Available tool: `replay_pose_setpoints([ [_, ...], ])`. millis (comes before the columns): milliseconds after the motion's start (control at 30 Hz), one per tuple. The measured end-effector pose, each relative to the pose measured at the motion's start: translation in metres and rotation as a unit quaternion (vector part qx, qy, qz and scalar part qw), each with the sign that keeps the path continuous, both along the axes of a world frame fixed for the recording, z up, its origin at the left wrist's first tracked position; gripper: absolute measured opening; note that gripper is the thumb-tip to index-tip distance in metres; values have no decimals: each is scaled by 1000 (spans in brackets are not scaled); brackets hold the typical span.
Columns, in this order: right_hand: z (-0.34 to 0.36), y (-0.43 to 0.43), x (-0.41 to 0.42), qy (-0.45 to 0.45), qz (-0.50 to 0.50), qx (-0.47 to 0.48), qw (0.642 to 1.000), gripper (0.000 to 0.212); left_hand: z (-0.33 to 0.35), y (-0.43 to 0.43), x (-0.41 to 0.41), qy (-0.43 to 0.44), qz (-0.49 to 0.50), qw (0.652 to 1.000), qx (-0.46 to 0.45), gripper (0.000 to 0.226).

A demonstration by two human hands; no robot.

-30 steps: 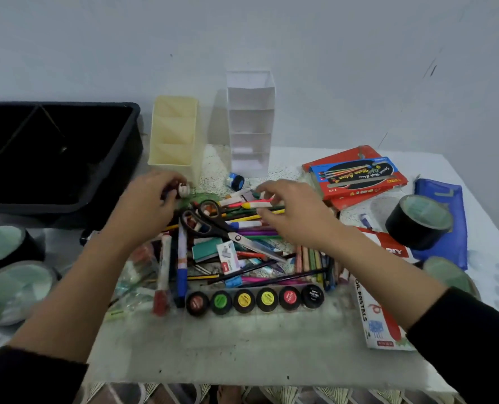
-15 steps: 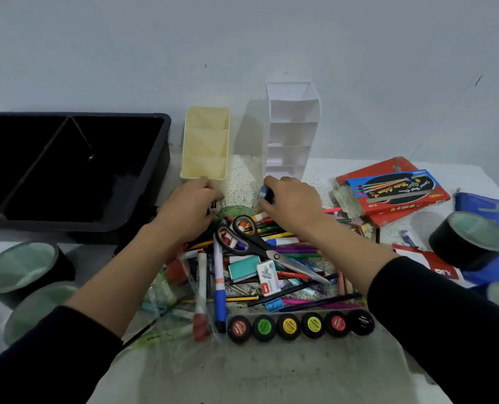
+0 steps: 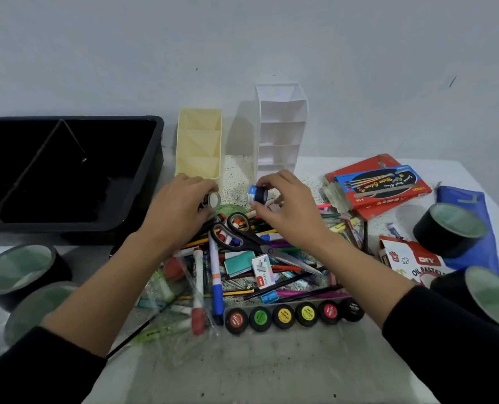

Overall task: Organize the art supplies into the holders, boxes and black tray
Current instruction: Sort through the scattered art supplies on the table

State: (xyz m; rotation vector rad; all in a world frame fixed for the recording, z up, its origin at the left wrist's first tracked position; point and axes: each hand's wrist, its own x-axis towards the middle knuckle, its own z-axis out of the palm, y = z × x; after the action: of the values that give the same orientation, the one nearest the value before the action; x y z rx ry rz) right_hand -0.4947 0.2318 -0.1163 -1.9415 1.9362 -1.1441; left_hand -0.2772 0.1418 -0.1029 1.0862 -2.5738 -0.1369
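Black plastic forms the tray point(image 3: 143, 182) at the far left, with 2 dark tape rolls point(image 3: 18, 271) on the table in front of it. Just right of the tray stands the cream holder point(image 3: 198, 147), then the taller white holder point(image 3: 280, 126). The left hand point(image 3: 178, 211) is curled around a small white-capped paint pot point(image 3: 213, 199), below the cream holder. The right hand point(image 3: 286, 208) pinches a small blue paint pot point(image 3: 258, 194) between thumb and fingertips, in front of the white holder. Beneath both hands lie scissors point(image 3: 242, 237) atop the pile of pens and pencils. 6 paint pots point(image 3: 293, 316) line its near edge. Farther right rest a red-and-blue box point(image 3: 376, 185) and a blue pouch point(image 3: 473, 217).
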Motion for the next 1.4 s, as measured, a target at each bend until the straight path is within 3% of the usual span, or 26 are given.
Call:
replay_pose_setpoints([
  [67,14,25,3,-83,38,10,996,28,15,18,6,53,-20,998,21,33],
  [133,25,54,5,-112,68,28,991,28,30,43,14,115,-46,990,73,33],
  [267,26,106,14,-126,118,67,983,28,36,99,30,189,-84,953,223,27],
  [333,17,123,21,-108,145,67,981,29,31,123,37,212,-83,917,327,31],
  [400,9,134,27,-101,163,68,979,30,22,140,45,220,-81,897,376,40],
  [500,-1,145,32,-98,186,86,974,30,6,155,54,186,-79,928,312,47],
  [633,-11,154,35,-48,239,84,966,31,-15,171,60,113,-120,962,216,35],
  [933,-23,155,33,87,288,92,949,18,-51,173,54,23,-195,980,44,39],
  [1100,-13,147,23,114,321,174,924,23,-50,171,57,-19,-216,975,42,38],
  [1200,-10,146,23,121,330,187,917,20,-48,171,57,-2,-209,976,60,31],
  [1400,-18,146,22,33,304,196,932,18,-47,165,56,25,-172,980,95,31],
])
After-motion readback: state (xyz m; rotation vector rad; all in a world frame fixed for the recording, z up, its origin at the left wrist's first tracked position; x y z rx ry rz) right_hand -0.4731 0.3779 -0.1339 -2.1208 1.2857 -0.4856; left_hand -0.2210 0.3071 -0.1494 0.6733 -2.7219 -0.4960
